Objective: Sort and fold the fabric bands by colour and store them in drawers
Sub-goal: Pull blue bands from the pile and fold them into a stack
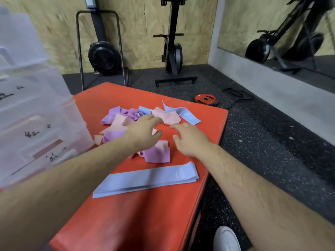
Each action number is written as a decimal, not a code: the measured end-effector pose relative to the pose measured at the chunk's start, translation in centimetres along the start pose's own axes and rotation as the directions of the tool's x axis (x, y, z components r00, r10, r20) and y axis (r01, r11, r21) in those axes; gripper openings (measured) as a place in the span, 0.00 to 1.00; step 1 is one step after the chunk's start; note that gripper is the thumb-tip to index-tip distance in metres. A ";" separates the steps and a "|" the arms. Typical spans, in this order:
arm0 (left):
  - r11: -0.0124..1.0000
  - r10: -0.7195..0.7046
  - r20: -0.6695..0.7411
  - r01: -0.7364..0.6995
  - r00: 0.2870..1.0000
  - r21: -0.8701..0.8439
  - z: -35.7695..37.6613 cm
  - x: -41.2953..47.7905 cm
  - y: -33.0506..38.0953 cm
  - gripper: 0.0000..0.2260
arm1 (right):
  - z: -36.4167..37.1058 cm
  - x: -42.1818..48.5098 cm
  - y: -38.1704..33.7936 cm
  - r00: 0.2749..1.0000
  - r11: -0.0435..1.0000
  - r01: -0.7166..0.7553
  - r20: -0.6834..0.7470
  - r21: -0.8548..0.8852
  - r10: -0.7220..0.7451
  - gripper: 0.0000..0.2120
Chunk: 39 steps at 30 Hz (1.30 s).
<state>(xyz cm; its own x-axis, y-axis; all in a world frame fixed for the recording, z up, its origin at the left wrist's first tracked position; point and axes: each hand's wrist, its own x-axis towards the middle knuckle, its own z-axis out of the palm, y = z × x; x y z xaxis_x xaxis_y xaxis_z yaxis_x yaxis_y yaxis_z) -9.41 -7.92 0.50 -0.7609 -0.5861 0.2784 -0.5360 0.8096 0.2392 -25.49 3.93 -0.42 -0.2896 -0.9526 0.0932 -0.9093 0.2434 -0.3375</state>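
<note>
two empty hands: our left hand (143,133) and right hand (190,140) hover just beyond the folded blue stack (145,178), fingers loosely spread, at the mixed pile (125,120). risk imo: we snag tangled colours together, or knock that stack crooked reaching over it.

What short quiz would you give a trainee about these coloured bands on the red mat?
1. True or false: the flat stack nearest the person is pink.
2. Which colours make up the mixed pile? A) purple, pink and blue B) green and yellow C) black and white
3. Fill in: the clear drawers stand to the person's ____.
Key: 1 false, it is blue. 2 A. 3 left.
</note>
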 end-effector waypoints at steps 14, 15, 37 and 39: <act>0.978 0.147 0.346 -0.188 0.927 0.090 11.9 14.3 5.0 0.18 | 0.9 5.0 6.1 0.898 0.898 -0.437 0.020 -0.048 0.439 0.29; 0.980 0.149 0.355 -0.185 0.923 0.068 12.2 14.7 5.1 0.20 | 0.9 5.0 6.5 0.887 0.888 -0.458 0.038 -0.053 0.460 0.31; 0.912 0.106 -0.113 -0.142 0.988 -0.385 -1.3 -0.6 6.2 0.12 | -3.1 0.4 1.0 0.973 0.929 0.005 -0.218 0.370 0.082 0.04; 0.843 -0.082 -0.100 0.016 0.992 -0.537 -2.3 -2.5 5.9 0.09 | -2.7 -0.1 -0.9 0.962 0.909 0.037 -0.259 0.416 0.079 0.05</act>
<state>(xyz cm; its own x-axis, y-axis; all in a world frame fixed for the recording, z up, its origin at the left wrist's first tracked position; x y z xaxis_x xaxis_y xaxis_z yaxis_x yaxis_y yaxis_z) -9.84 -1.81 3.34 -0.6736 -0.6511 0.3498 -0.2673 0.6558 0.7060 -25.45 4.30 2.35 -0.4284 -0.8502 0.3061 -0.7128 0.1098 -0.6927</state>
